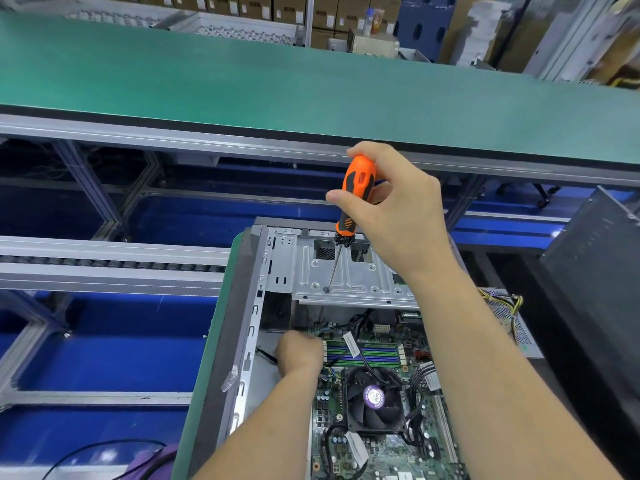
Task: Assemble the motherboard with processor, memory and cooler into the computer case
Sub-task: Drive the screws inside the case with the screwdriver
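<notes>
An open grey computer case (256,306) lies in front of me with the green motherboard (377,452) inside it. Memory slots (363,353) and a black fan cooler (375,401) with a purple label show on the board. My right hand (398,216) grips an orange-and-black screwdriver (356,188) upright; its shaft passes down through a hole in the metal drive bay bracket (349,271) toward the board's upper left corner. My left hand (301,351) reaches down into the case at that corner beside the memory slots, fingers curled; what it holds is hidden.
A green conveyor table (311,84) runs across behind the case. A roller rail (104,265) lies to the left over blue flooring. A dark case panel (595,271) stands at the right, with a perforated power supply (509,320) and its wires beside the case.
</notes>
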